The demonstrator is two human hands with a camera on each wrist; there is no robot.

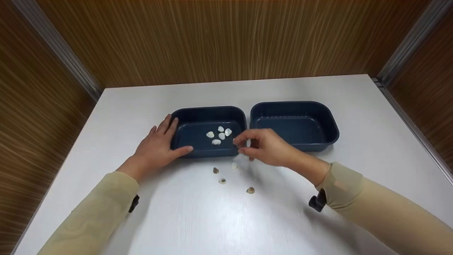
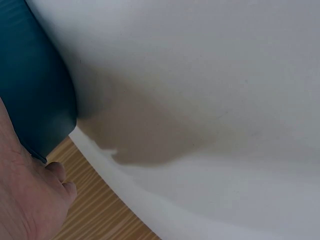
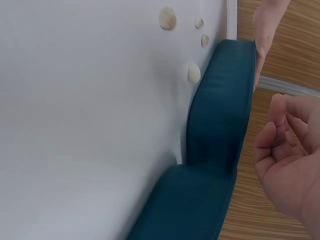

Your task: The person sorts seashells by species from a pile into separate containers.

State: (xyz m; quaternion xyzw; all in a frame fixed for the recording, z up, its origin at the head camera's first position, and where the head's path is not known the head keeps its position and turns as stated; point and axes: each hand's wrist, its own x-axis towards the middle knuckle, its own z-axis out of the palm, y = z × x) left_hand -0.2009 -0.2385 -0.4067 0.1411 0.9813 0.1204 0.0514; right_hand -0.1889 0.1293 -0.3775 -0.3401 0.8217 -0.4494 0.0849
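Observation:
A dark blue tray holds several white shells. At its left end rests my left hand, fingers fairly straight along the side rim and thumb over the front rim. My right hand hovers over the tray's right edge. Its thumb and index finger are bent toward each other with a small gap, and I see nothing between them. In the right wrist view that hand is raised above the tray rim. In front of the tray lie a white shell and several brownish shells.
A second dark blue tray without shells stands just right of the first, close beside it. Wood-grain panels rise behind and at both sides of the white table. Both forearms wear beige sleeves.

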